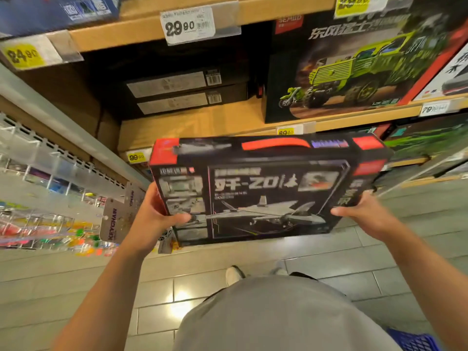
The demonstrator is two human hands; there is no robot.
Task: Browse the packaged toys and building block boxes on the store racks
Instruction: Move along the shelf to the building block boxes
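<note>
Left hand [154,214]: grips the lower left corner of the jet box [268,188], thumb across the front, fingers curled behind.
Right hand [364,211]: clasps the lower right edge of the same box, thumb on the front face.
Jet box: black with red corners and a red handle strip on top, picturing a grey fighter jet; held in the air before the wooden rack [202,122], clear of the shelf.
Shelf behind: two flat black boxes [177,92] stacked at the back, beside a big truck box [354,64] showing a green truck.
Price tags [187,25]: white and yellow, clipped to shelf edges.
Left side: keychain cards [112,221] hang from pegs.
Below: grey tiled floor [329,249], a white shoe [233,274], a blue basket [415,340].
</note>
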